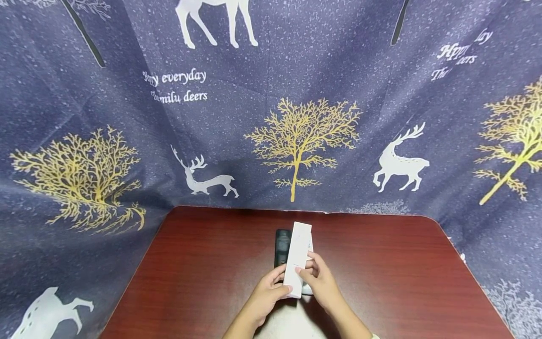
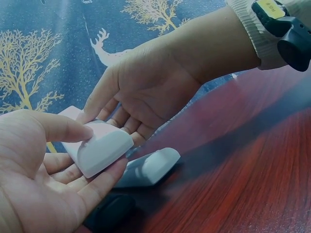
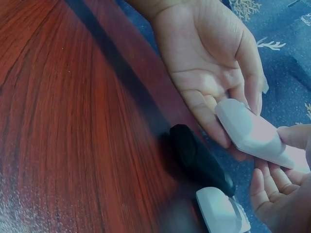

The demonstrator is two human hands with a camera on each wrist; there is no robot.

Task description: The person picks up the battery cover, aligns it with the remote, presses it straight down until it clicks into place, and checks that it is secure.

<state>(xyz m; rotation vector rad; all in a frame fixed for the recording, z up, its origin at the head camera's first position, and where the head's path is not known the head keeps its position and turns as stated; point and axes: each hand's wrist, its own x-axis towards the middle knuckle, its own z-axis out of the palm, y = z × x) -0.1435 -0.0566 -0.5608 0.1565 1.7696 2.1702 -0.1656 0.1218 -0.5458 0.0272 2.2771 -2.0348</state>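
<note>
Both hands hold one white remote control (image 1: 299, 240) above the table, its plain face with a seam across it turned up. The left hand (image 1: 267, 294) grips its near end, thumb on top and fingers underneath, as the left wrist view shows of the rounded end (image 2: 107, 145). Farther along, the right hand (image 1: 323, 285) pinches the right edge, thumb lying on the upper face close to the seam. Under and beside the held remote lie a black remote control (image 1: 282, 242) to the left and a second white remote control (image 1: 306, 289) to the right, the latter mostly hidden.
A dark red wood-grain table (image 1: 203, 263) carries the remotes, with a bright glare patch at its near edge. Behind and around it hangs a blue curtain (image 1: 237, 122) printed with deer and yellow trees. The right sleeve (image 2: 248, 34) bears a black strap-on device.
</note>
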